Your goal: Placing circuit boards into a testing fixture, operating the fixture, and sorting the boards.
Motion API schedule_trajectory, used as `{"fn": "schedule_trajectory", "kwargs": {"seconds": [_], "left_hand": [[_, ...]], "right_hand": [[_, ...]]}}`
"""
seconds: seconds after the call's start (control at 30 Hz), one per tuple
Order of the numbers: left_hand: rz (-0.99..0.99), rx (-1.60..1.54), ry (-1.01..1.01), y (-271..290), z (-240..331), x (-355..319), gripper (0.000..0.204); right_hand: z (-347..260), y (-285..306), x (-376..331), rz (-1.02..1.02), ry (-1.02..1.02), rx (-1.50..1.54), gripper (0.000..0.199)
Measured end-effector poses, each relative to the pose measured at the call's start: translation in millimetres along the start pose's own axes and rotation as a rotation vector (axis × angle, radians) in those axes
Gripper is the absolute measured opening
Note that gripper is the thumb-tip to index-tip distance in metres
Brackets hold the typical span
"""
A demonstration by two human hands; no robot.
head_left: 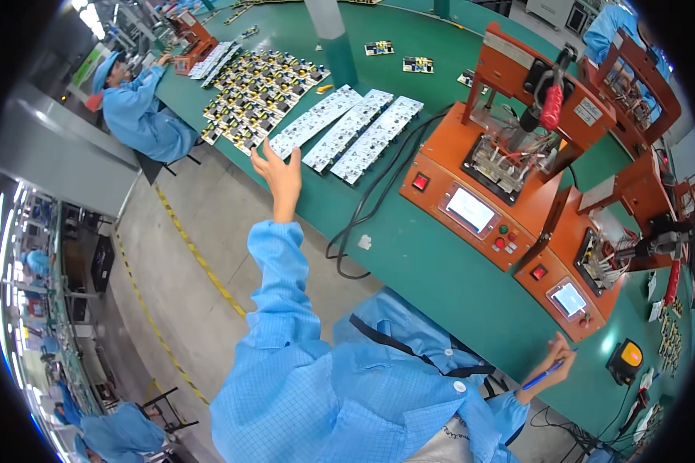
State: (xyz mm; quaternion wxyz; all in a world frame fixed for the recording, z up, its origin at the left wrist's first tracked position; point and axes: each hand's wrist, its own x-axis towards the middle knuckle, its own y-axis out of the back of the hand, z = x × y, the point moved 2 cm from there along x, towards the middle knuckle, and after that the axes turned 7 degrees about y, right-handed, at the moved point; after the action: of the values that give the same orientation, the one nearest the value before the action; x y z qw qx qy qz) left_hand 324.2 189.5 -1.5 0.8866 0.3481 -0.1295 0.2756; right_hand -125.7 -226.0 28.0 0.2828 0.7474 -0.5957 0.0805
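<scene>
The left arm (pixel 278 297) reaches far out in front. The left wrist (pixel 286 210) is bare, and the left hand (pixel 282 177) points up and a bit to the left, with its back showing. Its fingers (pixel 260 160) are spread and bent a little, and the thumb (pixel 295 157) sticks out away from them. The right arm (pixel 510 413) is low and to the right, and just its end shows. The right wrist (pixel 527 393) is bare too. The right hand (pixel 549 365) tips up, fingers curled in a pinch
</scene>
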Motion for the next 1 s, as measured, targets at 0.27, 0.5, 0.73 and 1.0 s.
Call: {"fn": "schedule_trajectory", "kwargs": {"seconds": [0.27, 0.5, 0.73, 1.0], "left_hand": [[-0.115, -0.007, 0.14, 6.2, 2.7, 6.2, 0.055], [-0.184, -0.092, 0.137, 29.0, -32.5, 31.5, 0.048], [0.08, 0.354, -0.363, 26.1, -64.5, 106.8, 0.055], [0.048, 0.579, -0.577, -8.2, -47.7, 129.1, 0.046]], "right_hand": [[-4.3, -30.0, -18.4, -0.21, 0.226, -0.156, 0.028], [-22.0, -43.7, -26.1, -0.286, 0.241, -0.25, 0.011], [-4.9, -44.3, -30.1, -0.282, 0.361, -0.273, 0.009], [-23.5, -40.3, -28.8, -0.294, 0.455, -0.349, 0.018]]}}
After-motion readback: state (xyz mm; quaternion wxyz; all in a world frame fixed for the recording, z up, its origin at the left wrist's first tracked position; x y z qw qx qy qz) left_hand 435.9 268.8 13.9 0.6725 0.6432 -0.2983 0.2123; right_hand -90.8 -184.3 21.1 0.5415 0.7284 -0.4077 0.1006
